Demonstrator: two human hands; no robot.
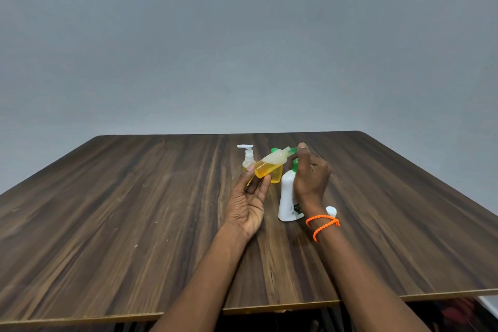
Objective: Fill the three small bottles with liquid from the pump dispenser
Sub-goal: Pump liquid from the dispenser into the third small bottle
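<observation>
My left hand [249, 201] holds a small clear bottle [269, 166] tilted, its lower half full of yellow liquid and its neck pointing up and right. The neck meets the green pump head of the white dispenser [288, 197], which stands upright on the table. My right hand [310, 172] rests on top of that green pump head, thumb raised. Behind them stand a small bottle with a white pump top [247, 158] and a small yellow-filled bottle with a green cap [276, 175], partly hidden by the held bottle.
A small white cap [331, 211] lies on the dark wood table [134, 210] just right of the dispenser, near my right wrist with its orange bracelet. The table's front edge runs below my forearms. A plain grey wall is behind.
</observation>
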